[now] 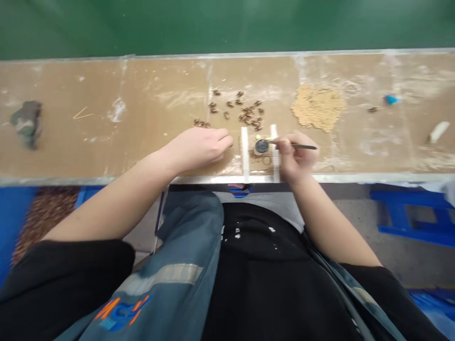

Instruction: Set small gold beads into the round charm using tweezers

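My right hand (298, 154) grips a thin dark rod-like tool (304, 146), whose tip reaches the rim of a small round pot (262, 146) with dark contents. Whether the tool is a brush or tweezers I cannot tell. Left of the pot, my left hand (208, 147) hovers low at the board with its fingers closed together; anything between them is hidden. Small brown metallic pieces (249, 113) lie in a loose cluster beyond the pot, and a few more (202, 123) sit just behind my left hand. Two white strips (245, 154) flank the pot.
A flat pile of thin tan sticks (319, 107) lies to the right on the tan board (159, 90). Farther right are a blue scrap (391, 99) and a white block (439, 131). On the left lie two loose sticks (83, 113) and a crumpled cloth (27, 123).
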### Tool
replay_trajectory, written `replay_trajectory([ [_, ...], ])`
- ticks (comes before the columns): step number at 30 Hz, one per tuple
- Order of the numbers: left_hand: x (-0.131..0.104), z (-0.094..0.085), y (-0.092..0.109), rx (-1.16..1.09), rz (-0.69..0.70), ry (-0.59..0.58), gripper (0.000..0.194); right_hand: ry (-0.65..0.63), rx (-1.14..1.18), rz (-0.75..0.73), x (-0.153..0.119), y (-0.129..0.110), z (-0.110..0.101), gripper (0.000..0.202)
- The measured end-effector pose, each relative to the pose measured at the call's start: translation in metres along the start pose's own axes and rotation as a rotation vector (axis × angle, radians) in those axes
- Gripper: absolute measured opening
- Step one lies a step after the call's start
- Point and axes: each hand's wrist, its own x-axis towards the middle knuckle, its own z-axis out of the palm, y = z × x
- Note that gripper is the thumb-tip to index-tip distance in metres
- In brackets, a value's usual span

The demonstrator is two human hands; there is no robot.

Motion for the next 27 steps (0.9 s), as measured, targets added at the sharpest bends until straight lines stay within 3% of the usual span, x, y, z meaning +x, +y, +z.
replay_trajectory([
  [3, 0.001, -0.002, -0.002, -0.078, 0.004, 0.067, 0.037, 0.039, 0.033, -0.009, 0.0, -0.006, 0.001, 0.037],
  [7, 0.019, 0.01, -0.013, -0.178, -0.011, 0.196, 0.047, 0.056, 0.09, 0.087, 0.002, 0.001, 0.003, 0.041],
  [12, 0.058, 0.013, -0.015, -0.601, -0.15, 0.284, 0.031, 0.081, 0.168, 0.258, 0.004, 0.007, 0.003, 0.05],
  [17, 0.09, 0.004, -0.004, -1.085, -0.478, 0.298, 0.017, 0.08, 0.186, 0.352, 0.008, 0.011, 0.007, 0.048],
  [21, 0.108, 0.005, 0.009, -1.52, -0.544, 0.472, 0.015, 0.124, 0.224, 0.412, 0.016, 0.015, 0.009, 0.05],
  [24, 0.111, 0.01, 0.017, -1.596, -0.551, 0.619, 0.024, 0.15, 0.284, 0.446, 0.027, 0.017, 0.01, 0.052],
  [27, 0.106, 0.015, 0.019, -1.574, -0.538, 0.683, 0.033, 0.151, 0.395, 0.483, 0.038, 0.02, 0.018, 0.051],
])
